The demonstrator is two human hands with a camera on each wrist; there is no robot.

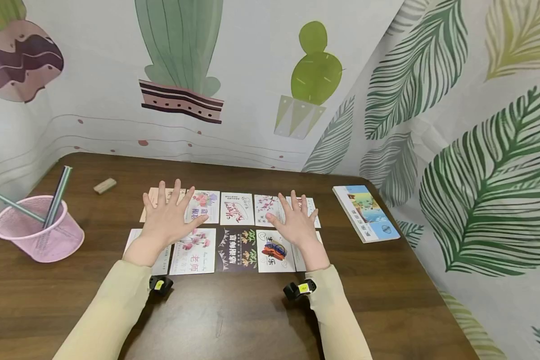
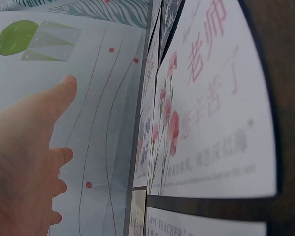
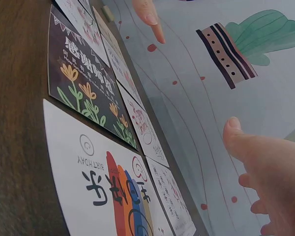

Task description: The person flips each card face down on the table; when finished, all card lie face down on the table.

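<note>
Two rows of greeting cards lie side by side on the brown table. My left hand (image 1: 164, 222) is spread above the left end of the rows, fingers straight, holding nothing. Under and beside it are a card with pink flowers (image 2: 201, 123) and a card with purple lettering (image 1: 211, 212). Over the right end spreads my right hand (image 1: 298, 227), also holding nothing. Below it lies a white birthday card with coloured stripes (image 3: 103, 196). A dark card with orange flowers (image 1: 237, 250) lies between the hands. The hands partly hide the end cards.
At the left stands a pink mesh pen cup (image 1: 60, 245) with two green sticks in it. A small beige block (image 1: 105, 186) lies near the back edge. On the right is a booklet or card stack (image 1: 366, 212) with a colourful cover. Patterned cloth (image 1: 252, 75) hangs behind the table.
</note>
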